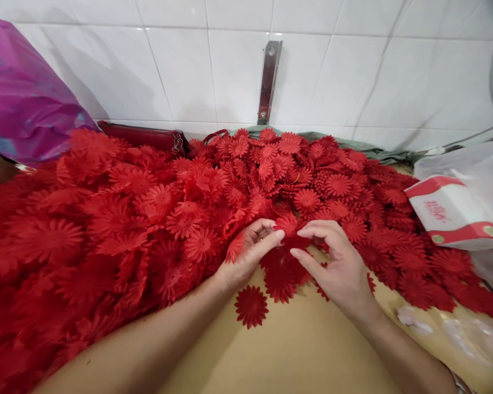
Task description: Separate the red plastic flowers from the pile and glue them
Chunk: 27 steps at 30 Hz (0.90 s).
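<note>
Thumb and fingers of my left hand (252, 253) pinch the edge of a red artificial flower piece (288, 224), a flat disc with pointed petals. More red petals (234, 248) show at the outer side of that hand; whether it holds them too I cannot tell. My right hand (342, 268) is just to the right, thumb and forefinger apart, its fingertips close to the flower piece's right edge. Below the hands several darker red flower pieces (280, 282) overlap, and a single one (251, 307) lies flat on the tan tabletop (287, 350).
A big loose heap of red flower pieces (107, 235) covers the left side. Stacked ones (349, 186) spread across the back and right. Around them are a purple bag (20, 87), a dark red purse (139, 135), a white-and-red box (456, 213) and a tiled wall (176, 71) with a metal bracket (268, 82).
</note>
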### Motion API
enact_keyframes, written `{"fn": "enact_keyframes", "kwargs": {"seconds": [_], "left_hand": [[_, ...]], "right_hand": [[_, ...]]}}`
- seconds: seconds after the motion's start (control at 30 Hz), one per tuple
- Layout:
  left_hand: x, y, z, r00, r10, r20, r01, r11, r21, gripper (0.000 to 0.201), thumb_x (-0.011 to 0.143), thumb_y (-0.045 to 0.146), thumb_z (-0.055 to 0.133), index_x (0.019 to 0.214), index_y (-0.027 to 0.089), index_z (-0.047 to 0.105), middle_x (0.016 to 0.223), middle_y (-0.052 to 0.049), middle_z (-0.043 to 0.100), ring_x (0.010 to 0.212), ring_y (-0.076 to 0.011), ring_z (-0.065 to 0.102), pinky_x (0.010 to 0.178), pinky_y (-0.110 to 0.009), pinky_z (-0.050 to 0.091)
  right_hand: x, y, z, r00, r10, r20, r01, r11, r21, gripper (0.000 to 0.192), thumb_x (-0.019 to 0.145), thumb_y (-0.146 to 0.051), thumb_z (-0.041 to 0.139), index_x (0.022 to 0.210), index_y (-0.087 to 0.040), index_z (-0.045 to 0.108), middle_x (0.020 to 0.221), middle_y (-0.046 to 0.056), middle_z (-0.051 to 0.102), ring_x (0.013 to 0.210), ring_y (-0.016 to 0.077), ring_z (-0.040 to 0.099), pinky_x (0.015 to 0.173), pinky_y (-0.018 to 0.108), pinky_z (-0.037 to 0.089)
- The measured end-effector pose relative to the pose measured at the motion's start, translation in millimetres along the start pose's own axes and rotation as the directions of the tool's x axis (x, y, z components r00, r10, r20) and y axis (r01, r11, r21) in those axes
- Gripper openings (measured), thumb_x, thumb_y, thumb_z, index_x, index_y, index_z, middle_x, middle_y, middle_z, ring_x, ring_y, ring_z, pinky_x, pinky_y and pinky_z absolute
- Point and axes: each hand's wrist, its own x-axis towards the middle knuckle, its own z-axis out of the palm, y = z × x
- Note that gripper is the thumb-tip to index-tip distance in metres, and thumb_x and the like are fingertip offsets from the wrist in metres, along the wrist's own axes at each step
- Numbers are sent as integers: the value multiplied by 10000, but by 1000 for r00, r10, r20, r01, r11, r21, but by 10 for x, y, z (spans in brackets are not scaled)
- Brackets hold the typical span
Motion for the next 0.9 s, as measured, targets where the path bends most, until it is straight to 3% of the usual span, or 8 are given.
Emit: {"fn": "enact_keyframes", "kwargs": {"seconds": [0.1,0.23,0.37,0.67,0.9], "left_hand": [[-2,3,12,994,-6,108,-3,997,81,279,759,354,866,882,172,694,802,30,689,742,-86,600,800,-231,481],[15,-4,22,991,-22,130,13,997,70,331,710,359,898,895,165,705,902,0,729,823,-105,637,835,-244,487],[34,-31,11,992,-41,119,31,996,82,368,673,363,918,876,165,684,858,18,702,778,-91,608,794,-234,470],[18,3,12,997,-34,76,21,986,167,391,685,435,895,862,167,673,793,31,644,721,-83,541,741,-230,432],[20,-16,27,997,-54,62,42,984,174,418,641,428,915,858,172,667,828,22,667,759,-99,573,780,-246,457]], "right_hand": [[5,-3,19,993,109,-35,-107,992,63,80,919,-275,716,975,-251,665,1008,19,668,963,172,641,916,323,506],[10,-28,-5,980,197,-40,-191,974,124,84,901,-262,735,974,-253,696,1001,13,689,940,166,649,894,311,508],[28,6,-23,980,197,-10,-192,967,170,8,911,-243,717,912,-249,712,961,10,699,926,159,659,873,297,512],[60,112,-59,972,211,104,-232,933,275,68,940,-269,675,897,-264,727,961,2,705,909,140,656,855,272,517],[41,94,-35,975,201,93,-219,939,265,44,903,-251,718,859,-255,716,955,12,673,927,158,645,854,292,498]]}}
